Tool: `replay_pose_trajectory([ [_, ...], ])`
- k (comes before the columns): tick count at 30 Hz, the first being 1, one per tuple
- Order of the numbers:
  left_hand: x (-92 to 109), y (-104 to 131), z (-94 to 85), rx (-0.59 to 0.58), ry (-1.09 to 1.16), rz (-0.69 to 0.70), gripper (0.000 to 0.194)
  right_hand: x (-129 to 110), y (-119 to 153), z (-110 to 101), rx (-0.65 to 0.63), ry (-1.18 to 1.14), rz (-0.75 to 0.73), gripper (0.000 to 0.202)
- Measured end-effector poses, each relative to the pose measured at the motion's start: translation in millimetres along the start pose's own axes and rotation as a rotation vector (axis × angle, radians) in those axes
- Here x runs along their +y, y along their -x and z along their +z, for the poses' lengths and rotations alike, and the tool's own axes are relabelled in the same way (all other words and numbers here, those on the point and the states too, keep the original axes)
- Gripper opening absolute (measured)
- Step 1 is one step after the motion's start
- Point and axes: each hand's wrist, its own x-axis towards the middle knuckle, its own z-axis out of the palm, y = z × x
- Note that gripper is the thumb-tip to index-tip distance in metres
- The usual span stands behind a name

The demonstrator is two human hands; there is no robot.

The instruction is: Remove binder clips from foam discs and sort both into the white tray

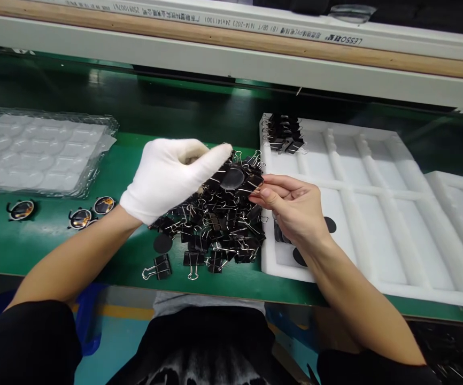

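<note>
My left hand [171,174], in a white glove, is closed at the left side of a round dark disc [232,178] with black binder clips at its edges. On the disc's right side, my bare right hand [291,200] pinches a black binder clip [254,182] between thumb and fingers. Both hands hold this piece above a heap of black binder clips [215,219] with silver wire handles. A loose black disc [162,244] lies at the heap's lower left, near a single clip [162,267].
A white foam tray [395,193] with compartments stands at the right, with clipped pieces [284,133] in its back left corner and black discs [329,224] in front. Clear plastic trays [39,152] lie at the left, behind several small round parts [103,205]. Another foam tray [462,206] is farther right.
</note>
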Motion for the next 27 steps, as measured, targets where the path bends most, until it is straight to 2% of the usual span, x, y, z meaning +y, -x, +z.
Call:
replay_pose_trajectory([
  [9,0.5,1.5,4.2,0.010,-0.112,0.040,0.048,1.8,0.2,0.3,-0.037,-0.013,-0.014,0.030],
  [13,-5.2,-1.1,-0.8,-0.071,-0.121,0.063,0.051,0.6,0.6,-0.8,-0.048,0.080,-0.020,0.037],
  [15,-8.7,-2.2,-4.3,-0.122,-0.118,0.115,0.048,-2.6,1.9,-1.2,-0.033,0.153,-0.083,0.038],
  [18,-13.5,-2.1,-8.3,-0.093,-0.139,0.338,0.031,-9.5,3.6,-4.0,-0.017,0.208,-0.253,0.036],
  [20,-17.2,-0.9,-9.5,-0.022,-0.167,0.568,0.020,-14.0,3.3,-8.2,-0.090,0.190,-0.285,0.049],
  [23,-25.3,1.4,-9.4,0.024,-0.167,0.849,0.010,-20.2,1.0,-13.9,-0.238,0.146,-0.199,0.073],
  [24,-28.5,1.7,-9.0,0.016,-0.157,0.909,0.012,-22.6,0.3,-14.6,-0.264,0.146,-0.159,0.073],
  [27,-35.7,-0.5,-7.3,-0.017,-0.159,1.039,0.023,-32.0,0.4,-11.7,-0.332,0.235,-0.050,0.058],
])
